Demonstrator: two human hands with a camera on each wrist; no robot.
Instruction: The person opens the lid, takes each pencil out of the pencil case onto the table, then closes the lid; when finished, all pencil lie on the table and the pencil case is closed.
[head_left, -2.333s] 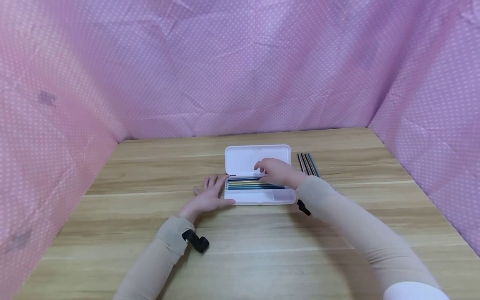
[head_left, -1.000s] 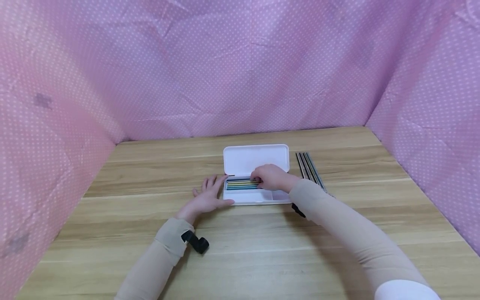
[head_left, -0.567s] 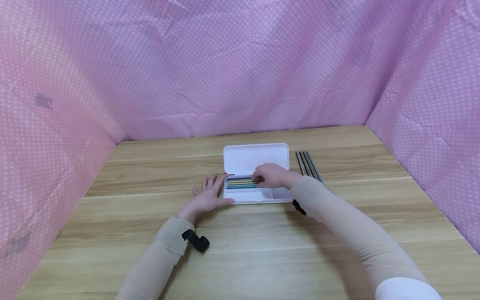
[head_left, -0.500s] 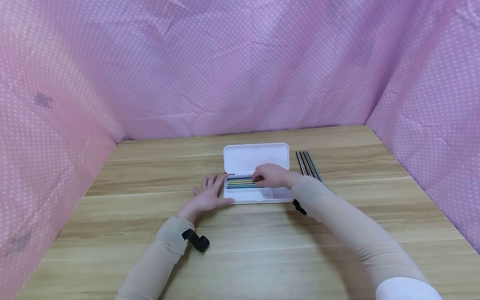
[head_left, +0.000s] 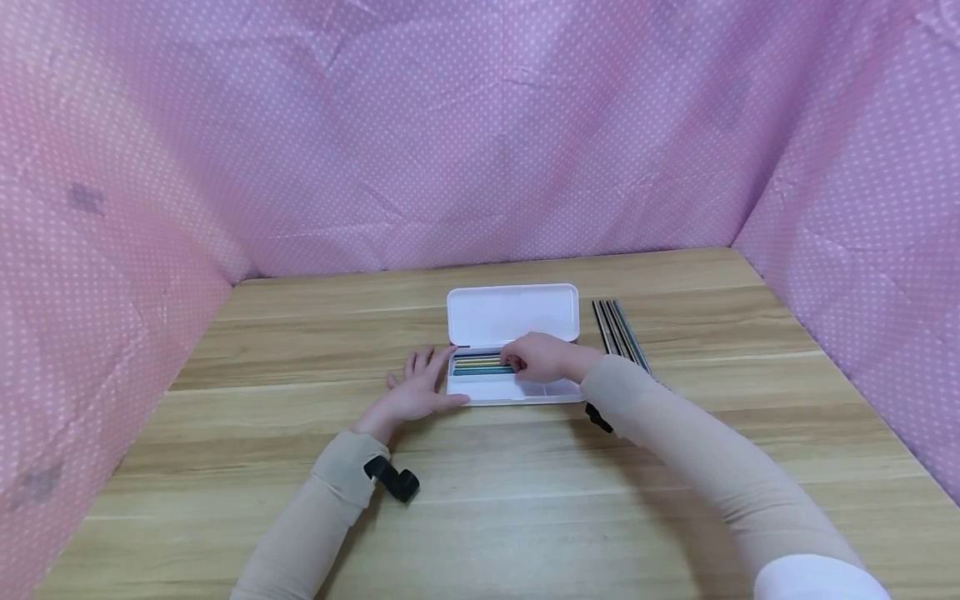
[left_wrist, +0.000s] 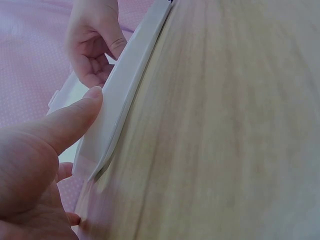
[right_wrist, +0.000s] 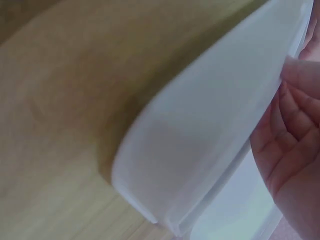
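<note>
A white pencil case (head_left: 495, 398) lies on the table with its lid hinged back, and a row of slim coloured pencils (head_left: 472, 364) fills its rear compartment. My left hand (head_left: 414, 395) is spread at the case's left end, with the thumb (left_wrist: 82, 114) resting on the front wall in the left wrist view. My right hand (head_left: 546, 357) reaches down into the case over the right part of the pencils, its fingers bent. In the right wrist view the case's wall hides its fingertips, so I cannot tell whether they pinch a pencil.
Several more slim pencils (head_left: 618, 332) lie side by side on the wooden table (head_left: 480, 517), right of the case and partly behind the right forearm. The raised lid (head_left: 513, 313) stands behind the right hand. Pink dotted cloth (head_left: 480, 150) hangs around the table.
My right hand has gone from loose fingers above the case to bent fingers down at the pencils, and has shifted slightly left. The left hand has stayed at the case's end.
</note>
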